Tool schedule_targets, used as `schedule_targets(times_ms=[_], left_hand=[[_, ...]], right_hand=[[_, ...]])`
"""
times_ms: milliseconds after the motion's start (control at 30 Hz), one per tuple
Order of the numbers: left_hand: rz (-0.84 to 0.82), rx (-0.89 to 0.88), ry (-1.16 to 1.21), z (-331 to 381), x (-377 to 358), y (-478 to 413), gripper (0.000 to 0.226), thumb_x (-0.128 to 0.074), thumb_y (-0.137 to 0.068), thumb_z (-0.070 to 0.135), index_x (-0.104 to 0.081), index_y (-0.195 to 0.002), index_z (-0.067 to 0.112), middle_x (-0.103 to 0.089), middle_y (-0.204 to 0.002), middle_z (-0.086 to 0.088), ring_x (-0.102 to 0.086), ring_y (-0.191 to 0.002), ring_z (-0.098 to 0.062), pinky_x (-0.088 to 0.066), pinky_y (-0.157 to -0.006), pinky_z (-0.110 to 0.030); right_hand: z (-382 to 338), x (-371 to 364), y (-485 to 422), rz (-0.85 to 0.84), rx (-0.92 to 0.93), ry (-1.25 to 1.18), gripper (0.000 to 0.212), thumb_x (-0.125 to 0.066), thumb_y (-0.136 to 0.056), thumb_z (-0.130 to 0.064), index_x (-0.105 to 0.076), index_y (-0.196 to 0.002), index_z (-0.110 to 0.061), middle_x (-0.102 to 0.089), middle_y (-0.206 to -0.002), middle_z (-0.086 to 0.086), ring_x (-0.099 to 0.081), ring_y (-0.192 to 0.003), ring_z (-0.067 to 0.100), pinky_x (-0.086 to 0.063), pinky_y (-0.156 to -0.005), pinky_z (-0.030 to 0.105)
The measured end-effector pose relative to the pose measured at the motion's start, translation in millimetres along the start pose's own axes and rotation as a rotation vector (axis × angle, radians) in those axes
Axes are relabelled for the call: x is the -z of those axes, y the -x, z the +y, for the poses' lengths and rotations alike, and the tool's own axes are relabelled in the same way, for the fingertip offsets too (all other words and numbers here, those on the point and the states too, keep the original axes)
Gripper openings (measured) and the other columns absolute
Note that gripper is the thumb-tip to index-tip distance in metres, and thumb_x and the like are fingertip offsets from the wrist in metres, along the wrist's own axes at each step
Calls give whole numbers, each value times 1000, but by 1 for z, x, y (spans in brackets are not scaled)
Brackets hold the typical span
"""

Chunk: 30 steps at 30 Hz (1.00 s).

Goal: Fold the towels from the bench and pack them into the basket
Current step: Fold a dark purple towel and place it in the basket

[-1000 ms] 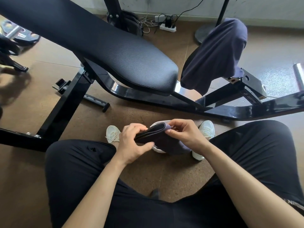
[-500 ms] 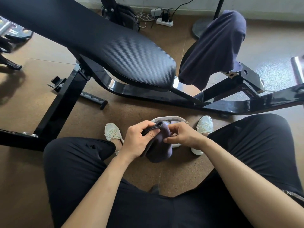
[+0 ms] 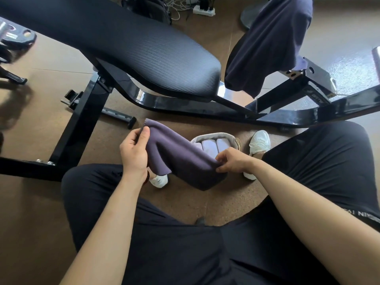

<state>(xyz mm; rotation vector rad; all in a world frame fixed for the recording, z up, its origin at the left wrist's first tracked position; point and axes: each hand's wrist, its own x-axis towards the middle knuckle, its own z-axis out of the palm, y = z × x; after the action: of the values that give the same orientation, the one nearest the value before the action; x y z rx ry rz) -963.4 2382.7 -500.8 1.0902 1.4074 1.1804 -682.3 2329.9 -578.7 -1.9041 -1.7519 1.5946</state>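
1. Towel (image 3: 181, 161): purple, held above floor, over basket (image 3: 213, 136) front rim.
2. Left hand (image 3: 134, 153) pinches upper corner; right hand (image 3: 232, 161) pinches lower fold.
3. Looks soft, light, floppy; take by corners.

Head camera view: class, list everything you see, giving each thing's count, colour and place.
held towel: one, purple, stretched between both hands
draped towel: one, dark blue, hanging over the bench's right end
basket: one, grey, on the floor between the shoes
folded towels: three, pale lilac, inside the basket
bench: one, black, ahead
power strip: one, white, by the far wall
shoes: two, white, on the floor
left hand: one, gripping the held towel's upper corner
right hand: one, pinching its lower edge
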Motion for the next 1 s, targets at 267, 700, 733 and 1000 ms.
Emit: schedule_targets(times_ms=[267, 700, 733, 1000], left_hand=[[69, 30, -176, -5, 17, -18, 14, -62, -101, 31, -72, -99, 22, -73, -94, 5, -68, -93, -11, -53, -82, -30], [179, 119, -334, -16, 14, -20, 17, -60, -102, 27, -64, -86, 22, -66, -88, 3, -61, -84, -9, -47, -70, -25], [173, 103, -350, -17, 15, -19, 19, -59, -102, 27, -62, -83, 23, -65, -85, 3, -60, -81, -8, -46, -68, -25], [73, 95, -410, -24, 8, -13, 14, -64, -98, 33, -64, -88, 23, -66, -86, 2, -62, -83, -15, -48, -69, -29]], right_hand=[[12, 13, 0, 73, -118, -71, 12, -71, -92, -11, -77, -102, -11, -74, -97, 8, -63, -85, 15, -52, -78, 26], [-6, 37, 17, 599, -97, -711, 11, -64, -99, -25, -70, -96, -16, -73, -91, 4, -70, -87, 16, -51, -61, 18], [-10, 39, 21, 601, -96, -720, 12, -63, -100, -25, -70, -99, -16, -73, -93, 4, -70, -88, 15, -52, -60, 17], [-20, 34, 27, 666, -27, -591, 7, -67, -98, -24, -70, -95, -18, -71, -83, -1, -66, -72, 11, -52, -53, 21]])
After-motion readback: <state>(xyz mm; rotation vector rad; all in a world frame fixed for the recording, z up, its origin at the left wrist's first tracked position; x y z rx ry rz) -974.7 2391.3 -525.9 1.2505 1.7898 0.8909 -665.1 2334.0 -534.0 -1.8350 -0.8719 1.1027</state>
